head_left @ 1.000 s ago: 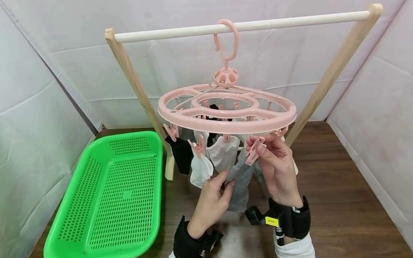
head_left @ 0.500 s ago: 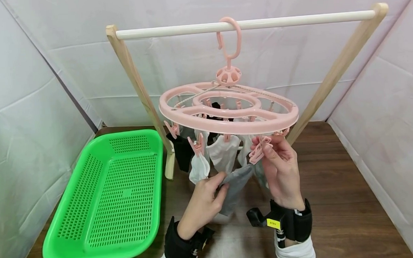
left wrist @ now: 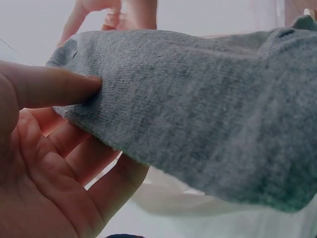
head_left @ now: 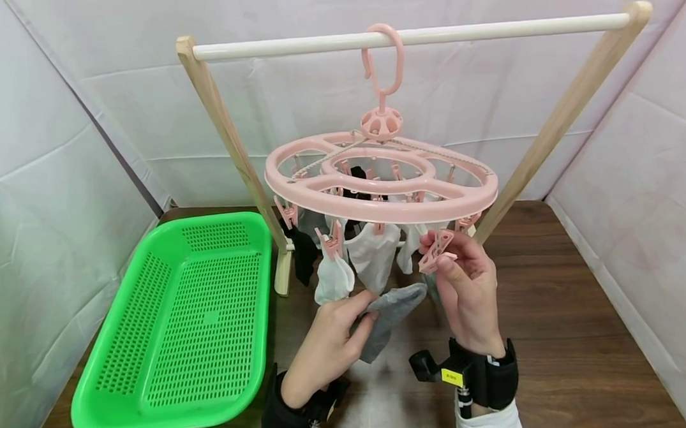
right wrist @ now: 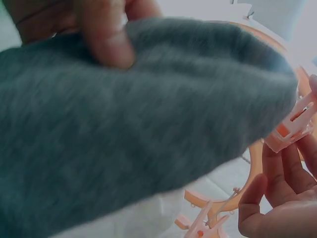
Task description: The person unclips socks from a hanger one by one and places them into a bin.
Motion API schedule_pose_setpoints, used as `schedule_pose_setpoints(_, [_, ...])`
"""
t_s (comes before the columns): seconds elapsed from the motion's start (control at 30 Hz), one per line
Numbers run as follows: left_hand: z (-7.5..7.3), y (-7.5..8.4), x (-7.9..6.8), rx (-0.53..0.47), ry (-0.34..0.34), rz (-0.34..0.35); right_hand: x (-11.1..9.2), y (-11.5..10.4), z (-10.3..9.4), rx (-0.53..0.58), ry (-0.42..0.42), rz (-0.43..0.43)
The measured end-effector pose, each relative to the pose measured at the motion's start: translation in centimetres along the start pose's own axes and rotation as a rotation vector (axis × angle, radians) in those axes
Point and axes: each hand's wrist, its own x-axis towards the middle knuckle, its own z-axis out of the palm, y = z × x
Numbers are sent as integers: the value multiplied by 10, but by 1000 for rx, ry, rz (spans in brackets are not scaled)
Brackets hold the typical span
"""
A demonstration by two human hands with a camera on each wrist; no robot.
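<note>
On the bench (head_left: 555, 332), left of the pink hanger (head_left: 342, 205), sits one green basket (head_left: 209, 315). Below the hanger's front, the left hand (head_left: 332, 337) slants up rightward, pinching one gray sock (head_left: 389, 317); below the hanger's right side, the upright right hand (head_left: 468, 291) pinches one pink clip (head_left: 435, 253).

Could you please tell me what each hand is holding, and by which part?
The left hand pinches the grey sock by one edge, between thumb and fingers. The right hand holds a clip, seemingly by its handle end.
</note>
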Motion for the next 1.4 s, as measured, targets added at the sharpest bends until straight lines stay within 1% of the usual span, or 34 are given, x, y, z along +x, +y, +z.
schedule_pose_setpoints(0.2, [-10, 3, -4, -24, 25, 34, -6, 3, -2, -4, 0, 42])
schedule_pose_setpoints(0.4, [-23, -2, -7, -5, 68, 57, -10, 7, -4, 8, -4, 52])
schedule_pose_setpoints(0.47, [-27, -3, -8, -2, 82, 59, -11, 9, -5, -1, 2, 69])
schedule_pose_setpoints(0.53, [-32, -4, -9, -6, 91, 58, -12, 10, -7, -33, 14, 99])
schedule_pose_setpoints(0.7, [-45, -6, -12, -2, 127, 62, -18, 16, -10, -150, -10, 182])
schedule_pose_setpoints(0.83, [-56, -6, -16, 13, 159, 52, -22, 24, -9, -184, -38, 226])
schedule_pose_setpoints(0.9, [-61, -6, -18, 24, 171, 30, -24, 27, -8, -194, -52, 245])
schedule_pose_setpoints(1.03, [-71, -6, -22, 68, 216, 10, -24, 32, -5, -216, -95, 271])
schedule_pose_setpoints(1.2, [-85, -8, -30, 140, 286, -9, -25, 36, -2, -255, -117, 294])
schedule_pose_setpoints(1.3, [-94, -9, -37, 206, 336, -40, -26, 39, 1, -271, -128, 309])
schedule_pose_setpoints(1.4, [-104, -10, -45, 306, 393, -79, -26, 41, 3, -287, -142, 315])
